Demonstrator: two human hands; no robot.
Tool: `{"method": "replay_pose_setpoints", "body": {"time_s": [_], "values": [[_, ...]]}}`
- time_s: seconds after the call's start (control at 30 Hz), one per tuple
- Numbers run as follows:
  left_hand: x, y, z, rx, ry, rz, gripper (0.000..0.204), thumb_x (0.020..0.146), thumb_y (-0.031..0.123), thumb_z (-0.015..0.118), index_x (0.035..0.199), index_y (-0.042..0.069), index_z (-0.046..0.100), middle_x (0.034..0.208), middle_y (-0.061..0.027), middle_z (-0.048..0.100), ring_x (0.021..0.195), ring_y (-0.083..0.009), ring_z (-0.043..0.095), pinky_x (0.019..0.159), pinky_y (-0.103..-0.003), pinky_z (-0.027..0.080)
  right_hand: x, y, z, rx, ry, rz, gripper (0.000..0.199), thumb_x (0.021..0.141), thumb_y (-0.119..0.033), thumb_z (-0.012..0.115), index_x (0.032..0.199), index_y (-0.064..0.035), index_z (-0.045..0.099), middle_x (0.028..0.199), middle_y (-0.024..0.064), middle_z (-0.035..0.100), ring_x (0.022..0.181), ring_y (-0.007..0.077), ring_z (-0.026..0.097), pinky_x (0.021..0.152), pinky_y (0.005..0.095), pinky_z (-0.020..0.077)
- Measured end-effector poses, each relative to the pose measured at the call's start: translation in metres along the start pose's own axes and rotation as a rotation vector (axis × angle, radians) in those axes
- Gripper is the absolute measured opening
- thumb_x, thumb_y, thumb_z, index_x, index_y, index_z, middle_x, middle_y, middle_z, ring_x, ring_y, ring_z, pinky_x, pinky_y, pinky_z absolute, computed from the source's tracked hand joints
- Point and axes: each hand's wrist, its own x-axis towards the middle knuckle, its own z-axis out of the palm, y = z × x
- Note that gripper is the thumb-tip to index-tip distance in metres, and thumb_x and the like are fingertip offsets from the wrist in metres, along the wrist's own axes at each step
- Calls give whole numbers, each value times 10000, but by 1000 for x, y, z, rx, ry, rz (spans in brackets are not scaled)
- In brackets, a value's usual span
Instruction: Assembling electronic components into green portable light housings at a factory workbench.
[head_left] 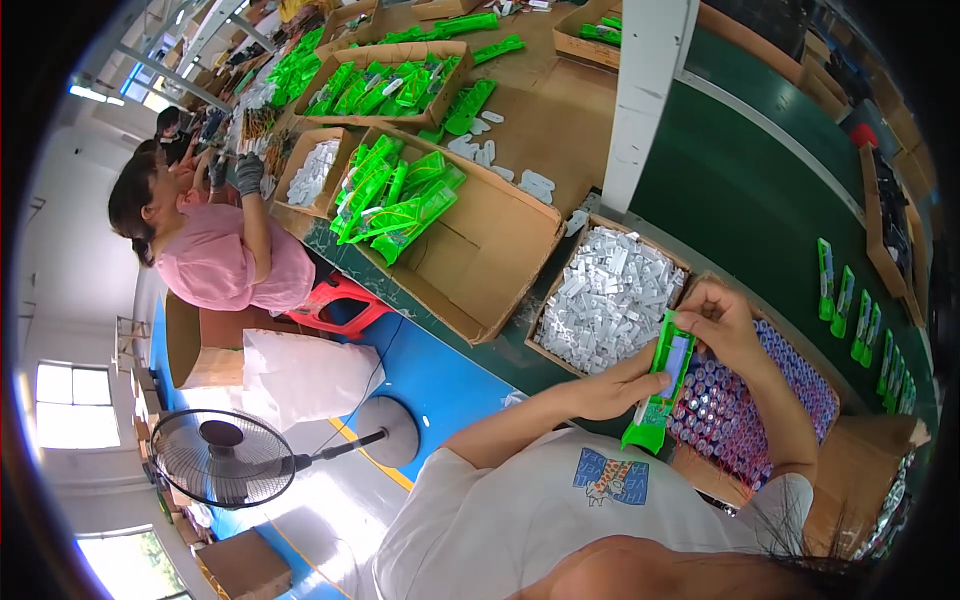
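In front of my chest my left hand grips a long bright-green plastic casing by its side, fingers wrapped round it. A pale purple cylindrical cell lies in the casing's hollow. At the casing's upper end my right hand is closed, thumb and fingers pinched against it. Whether a small part sits between those fingertips, I cannot tell. Just beyond my hands stands a carton of small white plastic pieces. Under my right forearm is a box of purple cylindrical cells, packed upright.
Left of the white pieces is a large cardboard box partly filled with green casings. A green conveyor belt runs behind a white post, with several green casings on it. A co-worker in pink sits left; a standing fan is nearby.
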Motion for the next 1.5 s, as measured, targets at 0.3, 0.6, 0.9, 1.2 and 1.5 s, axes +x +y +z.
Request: {"method": "replay_pose_setpoints", "body": {"time_s": [0.3,0.6,0.9,1.2,1.5], "values": [[-134,123,-254,1849,1049,-150,569,695,-78,604,1247,49,551,1257,-172,535,1186,-376,467,1008,-455,398,78,149,-408,-859,932,-278,332,940,-369,607,1083,-87,707,858,40,692,776,107,605,737,271,474],[-173,140,-284,2096,573,-283,414,664,-45,597,1055,89,624,1329,-144,477,1292,-348,406,1073,-498,320,63,39,-210,-1104,632,-497,184,848,-105,651,1027,-71,631,1099,124,605,1080,336,559,873,419,476],[-107,121,-198,1505,958,251,378,719,31,741,1042,9,547,1048,-138,631,938,-326,617,805,-387,510,-26,-14,-9,-854,298,-536,169,828,-94,651,987,-43,629,1097,110,586,1051,311,557,896,380,453],[-26,39,-31,-735,374,-221,280,938,165,517,1200,67,508,1091,-85,588,1008,-221,585,851,-402,504,-31,2,59,-1234,-68,-1125,211,778,-87,622,980,-145,644,1109,-3,607,1147,186,520,893,332,483],[-16,4,8,31,620,162,535,820,-66,433,1322,60,301,1146,-93,467,1012,-156,511,832,-285,477,-37,-18,83,-208,167,-360,176,848,-112,691,993,-24,644,700,-5,587,609,48,523,509,225,399]]}}
